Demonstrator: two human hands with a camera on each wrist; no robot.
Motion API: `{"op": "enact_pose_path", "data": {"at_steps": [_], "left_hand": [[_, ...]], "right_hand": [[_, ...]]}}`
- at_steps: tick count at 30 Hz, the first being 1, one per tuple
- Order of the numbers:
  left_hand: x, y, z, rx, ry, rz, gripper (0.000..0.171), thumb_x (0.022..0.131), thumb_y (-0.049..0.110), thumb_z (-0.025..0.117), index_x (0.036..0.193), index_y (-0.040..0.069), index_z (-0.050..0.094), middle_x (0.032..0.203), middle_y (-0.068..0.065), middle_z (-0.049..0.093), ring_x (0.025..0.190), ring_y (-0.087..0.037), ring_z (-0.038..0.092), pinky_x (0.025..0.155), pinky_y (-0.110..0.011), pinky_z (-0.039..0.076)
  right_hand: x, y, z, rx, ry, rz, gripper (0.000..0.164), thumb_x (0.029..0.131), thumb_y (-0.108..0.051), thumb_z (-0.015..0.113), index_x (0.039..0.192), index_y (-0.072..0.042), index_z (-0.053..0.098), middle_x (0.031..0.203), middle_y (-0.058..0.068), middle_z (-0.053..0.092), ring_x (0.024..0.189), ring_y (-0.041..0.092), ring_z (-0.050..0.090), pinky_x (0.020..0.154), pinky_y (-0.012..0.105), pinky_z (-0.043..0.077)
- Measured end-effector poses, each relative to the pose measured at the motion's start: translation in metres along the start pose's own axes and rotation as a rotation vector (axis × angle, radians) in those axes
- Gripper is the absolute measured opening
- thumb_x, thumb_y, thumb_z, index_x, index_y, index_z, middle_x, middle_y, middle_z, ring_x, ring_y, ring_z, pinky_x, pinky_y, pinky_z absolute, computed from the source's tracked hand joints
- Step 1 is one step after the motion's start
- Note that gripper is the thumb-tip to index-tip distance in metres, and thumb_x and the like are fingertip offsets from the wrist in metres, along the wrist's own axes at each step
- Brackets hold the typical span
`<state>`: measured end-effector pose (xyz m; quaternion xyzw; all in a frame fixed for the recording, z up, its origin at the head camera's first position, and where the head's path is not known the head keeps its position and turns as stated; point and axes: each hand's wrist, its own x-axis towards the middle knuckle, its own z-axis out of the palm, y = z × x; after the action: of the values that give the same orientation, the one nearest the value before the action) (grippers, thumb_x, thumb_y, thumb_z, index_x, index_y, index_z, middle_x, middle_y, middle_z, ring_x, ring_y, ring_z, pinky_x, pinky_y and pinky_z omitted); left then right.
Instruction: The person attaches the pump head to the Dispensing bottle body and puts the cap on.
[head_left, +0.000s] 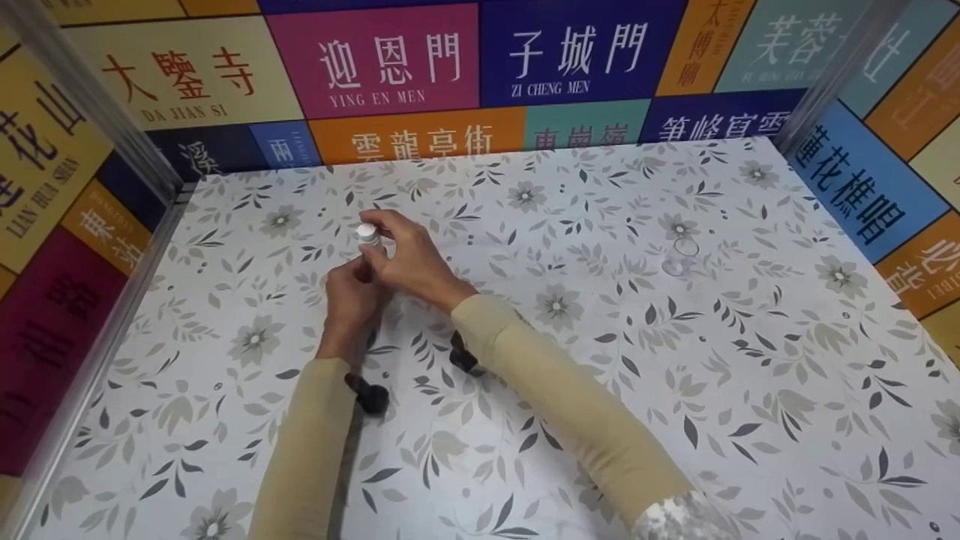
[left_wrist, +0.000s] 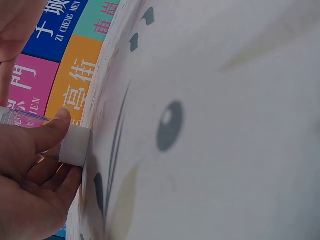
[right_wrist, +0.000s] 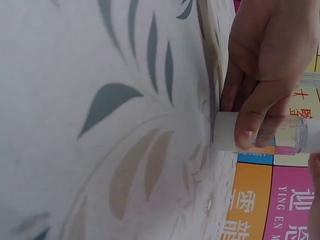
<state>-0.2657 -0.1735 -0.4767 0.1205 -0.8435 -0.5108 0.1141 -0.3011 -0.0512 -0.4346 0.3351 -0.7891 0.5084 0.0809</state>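
Note:
A small clear cylindrical bottle point(right_wrist: 286, 135) stands upright, its white base point(left_wrist: 75, 145) right at the tabletop. My left hand point(head_left: 352, 296) grips it low down, thumb and fingers wrapped round the clear body and the base. Above it, my right hand point(head_left: 409, 255) has thumb and index finger on either side of the white top point(head_left: 367, 232), pinching it. Only a sliver of the right hand point(right_wrist: 315, 167) shows at the edge of the right wrist view. The left fingers hide part of the bottle's body.
On the table point(head_left: 510, 420), covered in a floral-print cloth, a small clear plastic piece point(head_left: 673, 264) with a round rim lies to the right. Panels with colourful lettering point(head_left: 375, 60) stand along the back and both sides.

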Motion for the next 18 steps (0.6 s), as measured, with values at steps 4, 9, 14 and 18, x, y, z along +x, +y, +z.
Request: {"op": "enact_pose_path", "data": {"at_steps": [4, 9, 14, 18], "left_hand": [[0.001, 0.0011, -0.001, 0.015, -0.005, 0.024, 0.016, 0.086, 0.007, 0.066, 0.099, 0.004, 0.074, 0.086, -0.01, 0.068, 0.076, -0.018, 0.057, 0.066, -0.024, 0.043], [0.0019, 0.003, -0.0014, 0.029, -0.006, 0.019, 0.013, 0.088, 0.007, 0.066, 0.097, 0.003, 0.073, 0.092, -0.012, 0.07, 0.081, -0.019, 0.056, 0.072, -0.026, 0.043], [0.0028, 0.0034, -0.0013, 0.038, -0.023, -0.03, 0.015, 0.091, 0.012, 0.065, 0.102, 0.006, 0.073, 0.095, -0.01, 0.069, 0.085, -0.019, 0.057, 0.076, -0.028, 0.044], [0.0026, 0.0029, -0.0016, 0.016, -0.028, -0.062, 0.015, 0.09, 0.012, 0.065, 0.102, 0.007, 0.073, 0.093, -0.009, 0.067, 0.085, -0.019, 0.056, 0.075, -0.029, 0.044]], "right_hand": [[0.0023, -0.0027, 0.0009, -0.047, -0.009, -0.033, 0.042, 0.092, -0.005, 0.061, 0.134, -0.004, 0.058, 0.134, 0.011, 0.062, 0.128, 0.017, 0.058, 0.11, 0.021, 0.04], [0.0025, -0.001, 0.003, -0.017, -0.013, 0.006, 0.047, 0.092, -0.001, 0.061, 0.138, -0.002, 0.053, 0.135, 0.014, 0.061, 0.125, 0.02, 0.059, 0.108, 0.019, 0.042], [0.0018, 0.0, 0.0023, -0.01, -0.006, 0.025, 0.046, 0.093, -0.004, 0.064, 0.137, -0.002, 0.054, 0.133, 0.014, 0.062, 0.122, 0.021, 0.062, 0.105, 0.019, 0.044], [0.0015, 0.0005, 0.0021, -0.003, -0.009, 0.041, 0.046, 0.093, -0.006, 0.066, 0.137, -0.001, 0.053, 0.132, 0.016, 0.063, 0.121, 0.022, 0.062, 0.103, 0.019, 0.045]]}}
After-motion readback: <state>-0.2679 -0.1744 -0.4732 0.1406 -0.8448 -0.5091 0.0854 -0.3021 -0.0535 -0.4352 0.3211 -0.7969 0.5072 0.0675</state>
